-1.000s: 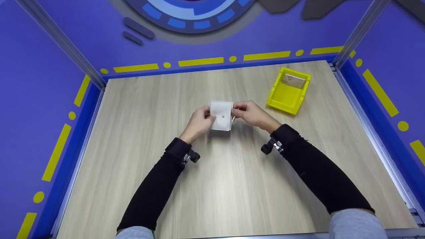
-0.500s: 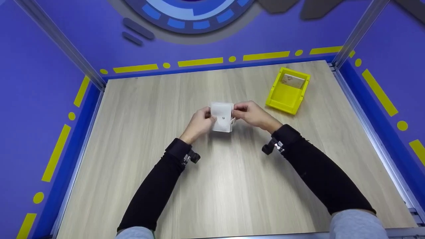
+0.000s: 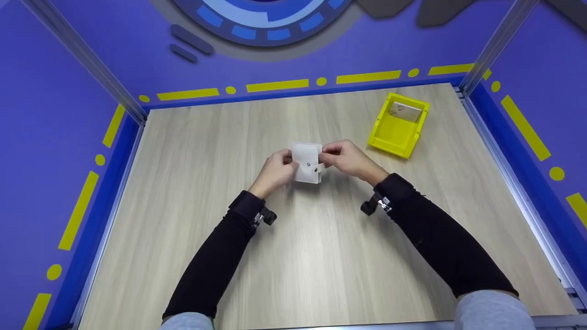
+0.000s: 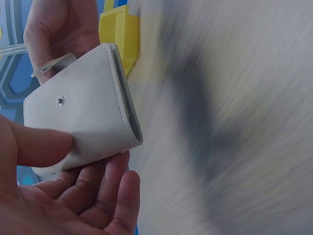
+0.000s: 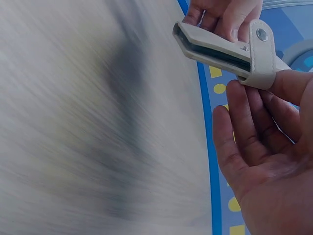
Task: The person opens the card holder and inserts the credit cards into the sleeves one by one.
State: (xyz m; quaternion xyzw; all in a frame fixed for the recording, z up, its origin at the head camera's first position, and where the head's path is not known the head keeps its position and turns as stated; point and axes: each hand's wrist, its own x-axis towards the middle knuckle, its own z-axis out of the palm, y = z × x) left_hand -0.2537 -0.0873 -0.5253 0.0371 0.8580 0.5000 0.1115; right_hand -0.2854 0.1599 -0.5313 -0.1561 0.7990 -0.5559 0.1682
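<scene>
A small white wallet (image 3: 304, 161) is held up over the middle of the table, its front facing the person. My left hand (image 3: 278, 167) grips its left edge, the thumb (image 4: 44, 147) flat on the front and the fingers behind. On the right edge, my right hand (image 3: 349, 159) pinches the wallet beside its closing strap (image 5: 262, 54). That strap carries a metal snap and curves round toward the front, standing off the surface. The matching snap stud (image 4: 60, 101) shows on the wallet's front. In the right wrist view, the wallet's folded layers show from the end.
A yellow bin (image 3: 395, 133) stands at the back right of the wooden table (image 3: 220, 256), with a flat pale patterned piece (image 3: 405, 111) leaning at its far end. Blue panels (image 3: 69, 137) with yellow markings enclose the table at the back and sides.
The strap has swung from the right edge round toward the wallet's front, so its snap now shows. The wallet has dropped slightly toward the person; both hands keep nearly the same places.
</scene>
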